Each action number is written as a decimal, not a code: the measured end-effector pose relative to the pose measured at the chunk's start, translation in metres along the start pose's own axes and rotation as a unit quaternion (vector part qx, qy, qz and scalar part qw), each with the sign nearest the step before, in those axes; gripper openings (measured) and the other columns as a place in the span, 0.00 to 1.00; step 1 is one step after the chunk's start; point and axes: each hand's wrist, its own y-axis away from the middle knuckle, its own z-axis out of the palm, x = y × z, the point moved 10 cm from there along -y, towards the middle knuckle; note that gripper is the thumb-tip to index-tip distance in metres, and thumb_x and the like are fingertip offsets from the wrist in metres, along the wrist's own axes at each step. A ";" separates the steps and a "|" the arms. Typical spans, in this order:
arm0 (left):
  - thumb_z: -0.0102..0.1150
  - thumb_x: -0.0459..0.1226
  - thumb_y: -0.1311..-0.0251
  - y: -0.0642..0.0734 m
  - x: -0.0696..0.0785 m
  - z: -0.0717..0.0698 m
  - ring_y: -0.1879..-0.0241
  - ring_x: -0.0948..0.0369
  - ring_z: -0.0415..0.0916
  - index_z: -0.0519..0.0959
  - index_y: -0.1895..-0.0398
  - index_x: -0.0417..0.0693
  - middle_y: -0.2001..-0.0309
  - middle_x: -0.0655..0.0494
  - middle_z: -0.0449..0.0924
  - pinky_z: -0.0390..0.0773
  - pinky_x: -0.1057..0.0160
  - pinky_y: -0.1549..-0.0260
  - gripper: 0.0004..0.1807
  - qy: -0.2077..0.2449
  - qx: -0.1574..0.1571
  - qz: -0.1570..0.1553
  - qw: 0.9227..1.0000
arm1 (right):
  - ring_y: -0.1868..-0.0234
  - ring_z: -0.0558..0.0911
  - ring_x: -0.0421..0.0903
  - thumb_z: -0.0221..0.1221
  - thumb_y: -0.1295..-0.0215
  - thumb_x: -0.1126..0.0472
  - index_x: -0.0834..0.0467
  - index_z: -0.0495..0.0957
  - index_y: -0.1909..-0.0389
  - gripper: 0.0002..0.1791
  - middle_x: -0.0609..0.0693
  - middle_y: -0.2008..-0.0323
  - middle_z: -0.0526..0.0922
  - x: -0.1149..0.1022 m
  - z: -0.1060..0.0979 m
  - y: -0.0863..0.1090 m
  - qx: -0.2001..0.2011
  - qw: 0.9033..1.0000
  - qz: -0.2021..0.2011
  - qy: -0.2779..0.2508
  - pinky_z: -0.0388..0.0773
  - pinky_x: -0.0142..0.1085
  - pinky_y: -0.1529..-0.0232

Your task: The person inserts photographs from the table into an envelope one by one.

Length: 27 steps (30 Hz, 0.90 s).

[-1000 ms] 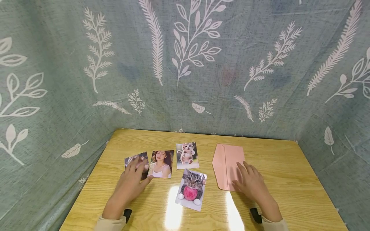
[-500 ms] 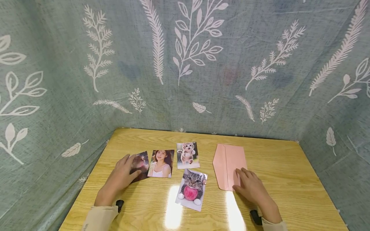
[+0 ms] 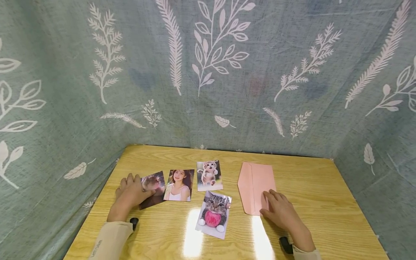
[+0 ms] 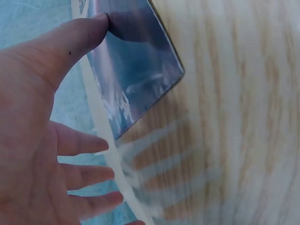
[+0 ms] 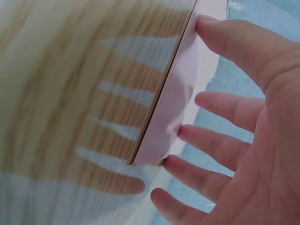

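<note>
At the left of the head view my left hand (image 3: 129, 195) lies beside a dark photo (image 3: 156, 187). Its thumb touches that photo (image 4: 136, 61) in the left wrist view, while the other fingers spread apart past its edge. My right hand (image 3: 282, 211) rests at the lower right of a pink envelope (image 3: 262, 180), whose flap points left. The right wrist view shows thumb and fingertips on or close to the envelope (image 5: 176, 89), all loosely extended. A portrait photo (image 3: 178, 186) of a person in a white top lies right of the dark photo.
A photo of a leaping kitten (image 3: 209, 176) lies mid-table towards the back. In front of it is a photo of a cat with a pink ball (image 3: 214, 215). The wooden table (image 3: 312, 180) carries bright reflections near its front. A green leaf-patterned curtain (image 3: 234, 101) surrounds it.
My left hand has moved left from above the dark photo to its left edge, leaving more of the photo visible. The right hand has barely shifted on the envelope.
</note>
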 end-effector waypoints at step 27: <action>0.64 0.70 0.51 -0.001 -0.018 0.000 0.42 0.24 0.52 0.59 0.38 0.27 0.40 0.21 0.53 0.61 0.24 0.55 0.59 0.030 -0.008 -0.042 0.999 | 0.38 0.69 0.73 0.70 0.39 0.50 0.65 0.72 0.35 0.36 0.71 0.36 0.70 -0.001 0.003 -0.001 -0.001 1.000 0.003 0.001 0.70 0.69 0.47</action>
